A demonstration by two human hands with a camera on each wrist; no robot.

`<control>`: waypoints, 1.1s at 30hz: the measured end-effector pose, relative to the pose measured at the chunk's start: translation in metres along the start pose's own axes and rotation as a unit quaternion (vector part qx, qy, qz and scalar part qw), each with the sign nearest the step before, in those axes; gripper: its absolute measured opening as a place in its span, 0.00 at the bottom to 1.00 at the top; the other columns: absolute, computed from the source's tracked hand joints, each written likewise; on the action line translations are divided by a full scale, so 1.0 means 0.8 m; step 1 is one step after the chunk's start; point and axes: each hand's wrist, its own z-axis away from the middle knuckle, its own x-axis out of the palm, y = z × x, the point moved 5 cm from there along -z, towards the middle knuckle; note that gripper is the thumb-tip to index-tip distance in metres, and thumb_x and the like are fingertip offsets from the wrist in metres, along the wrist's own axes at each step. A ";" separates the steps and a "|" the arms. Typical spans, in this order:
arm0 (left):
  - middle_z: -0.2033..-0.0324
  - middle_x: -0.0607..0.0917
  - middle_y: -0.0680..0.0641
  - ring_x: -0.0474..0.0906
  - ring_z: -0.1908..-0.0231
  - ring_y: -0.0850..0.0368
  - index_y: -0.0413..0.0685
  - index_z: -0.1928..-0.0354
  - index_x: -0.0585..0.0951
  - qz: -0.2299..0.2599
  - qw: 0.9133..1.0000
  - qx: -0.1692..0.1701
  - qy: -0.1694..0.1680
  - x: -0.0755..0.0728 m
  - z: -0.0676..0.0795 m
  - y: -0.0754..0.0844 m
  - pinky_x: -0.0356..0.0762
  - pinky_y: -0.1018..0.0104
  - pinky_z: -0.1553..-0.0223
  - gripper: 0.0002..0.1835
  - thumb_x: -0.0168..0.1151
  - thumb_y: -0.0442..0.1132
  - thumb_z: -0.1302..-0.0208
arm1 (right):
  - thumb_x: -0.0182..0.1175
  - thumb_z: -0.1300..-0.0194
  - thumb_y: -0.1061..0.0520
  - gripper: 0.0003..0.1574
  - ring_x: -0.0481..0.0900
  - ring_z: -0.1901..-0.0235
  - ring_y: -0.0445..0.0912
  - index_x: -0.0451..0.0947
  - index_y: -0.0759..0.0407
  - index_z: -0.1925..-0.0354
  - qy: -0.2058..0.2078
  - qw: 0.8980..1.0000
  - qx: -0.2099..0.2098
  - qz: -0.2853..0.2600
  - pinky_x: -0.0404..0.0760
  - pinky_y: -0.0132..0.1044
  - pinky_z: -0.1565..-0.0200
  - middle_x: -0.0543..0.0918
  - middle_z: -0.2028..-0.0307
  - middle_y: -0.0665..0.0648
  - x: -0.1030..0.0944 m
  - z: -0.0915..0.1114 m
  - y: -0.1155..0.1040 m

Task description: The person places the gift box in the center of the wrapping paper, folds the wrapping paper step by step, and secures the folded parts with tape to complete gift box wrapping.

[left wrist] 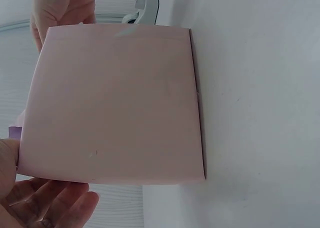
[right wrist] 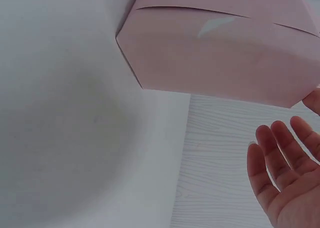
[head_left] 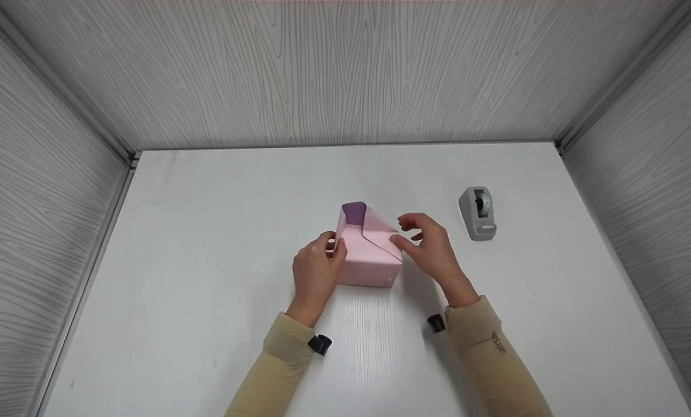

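A boxy package in pink paper (head_left: pixel 371 269) stands on the white table, with folded paper at its top and a purple patch (head_left: pixel 354 212) showing at the far end. On its left side my left hand (head_left: pixel 315 269) holds it, thumb at the near edge and fingers along the side. In the left wrist view those fingers (left wrist: pixel 75 205) are partly behind the package. My right hand (head_left: pixel 435 246) is at the right side, its thumb touching the slanted paper flap (head_left: pixel 383 231). The other right fingers (right wrist: pixel 280 153) are loosely extended, apart from the paper. A clear tape piece (right wrist: pixel 216 25) sticks to one side.
A grey tape dispenser (head_left: pixel 477 214) stands to the right, beyond my right hand. Wood-grain panels (head_left: pixel 345 75) enclose the white table (head_left: pixel 206 231) at the back and both sides.
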 end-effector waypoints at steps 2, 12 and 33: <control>0.69 0.88 0.43 0.86 0.72 0.55 0.37 0.60 0.85 0.001 1.000 -0.001 0.001 -0.001 0.000 0.000 0.83 0.61 0.71 0.11 0.62 0.39 0.35 | 0.69 0.38 0.58 0.23 0.79 0.53 0.52 0.78 0.66 0.47 -0.015 1.000 0.010 -0.003 0.80 0.52 0.55 0.82 0.54 0.60 0.004 -0.007 0.000; 0.70 0.88 0.43 0.86 0.72 0.56 0.37 0.61 0.85 0.009 1.000 -0.002 0.002 -0.001 0.001 0.000 0.83 0.62 0.72 0.11 0.62 0.39 0.35 | 0.69 0.39 0.55 0.11 0.78 0.63 0.47 0.82 0.61 0.62 -0.045 0.997 0.068 -0.019 0.79 0.40 0.60 0.82 0.65 0.55 0.012 -0.026 0.006; 0.71 0.88 0.43 0.86 0.73 0.56 0.37 0.61 0.85 0.012 1.000 0.014 0.017 0.000 0.002 -0.001 0.83 0.63 0.73 0.11 0.62 0.39 0.35 | 0.74 0.45 0.58 0.12 0.77 0.68 0.48 0.82 0.65 0.72 -0.026 0.994 0.067 -0.087 0.77 0.35 0.63 0.82 0.72 0.58 0.007 -0.030 0.009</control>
